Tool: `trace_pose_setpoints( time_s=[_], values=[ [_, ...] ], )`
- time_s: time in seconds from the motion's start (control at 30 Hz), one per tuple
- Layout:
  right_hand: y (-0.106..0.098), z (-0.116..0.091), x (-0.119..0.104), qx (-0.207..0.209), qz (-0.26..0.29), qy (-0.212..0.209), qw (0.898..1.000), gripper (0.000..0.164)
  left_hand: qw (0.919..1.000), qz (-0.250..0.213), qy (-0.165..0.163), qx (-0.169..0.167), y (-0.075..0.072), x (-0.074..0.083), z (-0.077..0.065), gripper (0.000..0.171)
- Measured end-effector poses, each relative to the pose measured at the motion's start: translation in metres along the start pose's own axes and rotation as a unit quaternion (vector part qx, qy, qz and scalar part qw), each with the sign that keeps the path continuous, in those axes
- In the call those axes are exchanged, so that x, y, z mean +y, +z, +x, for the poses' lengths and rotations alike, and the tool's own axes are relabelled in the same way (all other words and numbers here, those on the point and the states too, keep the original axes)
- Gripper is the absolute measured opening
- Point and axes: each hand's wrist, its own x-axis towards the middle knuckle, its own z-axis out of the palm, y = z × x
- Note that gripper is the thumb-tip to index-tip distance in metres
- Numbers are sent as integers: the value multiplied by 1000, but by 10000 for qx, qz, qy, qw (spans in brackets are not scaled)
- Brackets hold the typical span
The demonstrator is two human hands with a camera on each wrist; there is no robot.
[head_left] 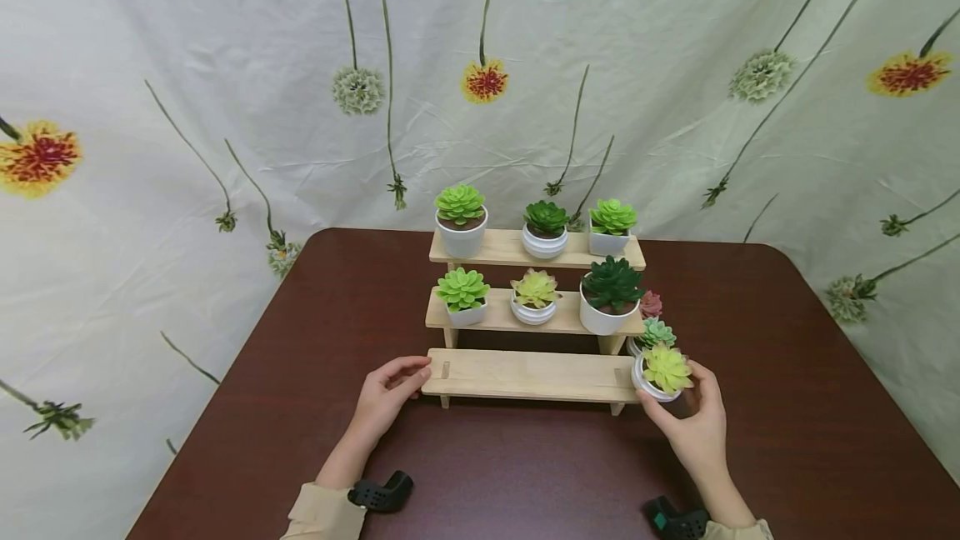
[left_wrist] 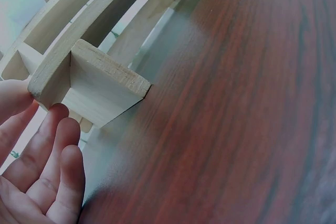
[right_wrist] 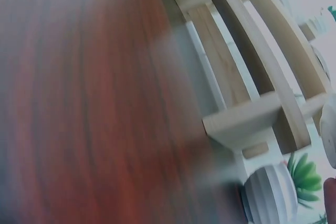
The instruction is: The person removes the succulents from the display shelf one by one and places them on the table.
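Observation:
A three-tier wooden plant stand (head_left: 525, 369) stands on the table. My left hand (head_left: 390, 394) pinches the left end of its lowest board, with the thumb on one side and the fingertips (left_wrist: 59, 111) below. At the board's right end, my right hand (head_left: 693, 423) holds a yellow-green succulent (head_left: 667, 369) in a round white pot, thumb and fingers around the sides. That pot overlaps the board's end in the head view. Only a fingertip and part of the white pot (right_wrist: 328, 132) show in the right wrist view.
Small potted succulents fill the top board (head_left: 502, 250) and middle board (head_left: 498, 312), three on each. A pale green succulent (head_left: 655, 332) and a reddish one (head_left: 651, 304) stand right of the stand, partly hidden. Behind the dark table (head_left: 337, 298) hangs a flower-printed cloth (head_left: 285, 65).

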Motion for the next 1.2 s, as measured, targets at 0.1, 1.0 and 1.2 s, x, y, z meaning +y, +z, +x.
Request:
trace_pose_setpoints(
  time_s=[0.1,1.0,1.2],
  values=[
    [-3,3,16,39,-101,216,9997,68,10000,-8,-12,6,0,0,0,21],
    [-12,9,26,-639,-936,1411,9835,68,9999,78,-116,27,-1,0,1,21],
    [-12,9,29,-726,-890,1502,9820,68,9999,82,-115,25,0,0,1,21]
  ],
)
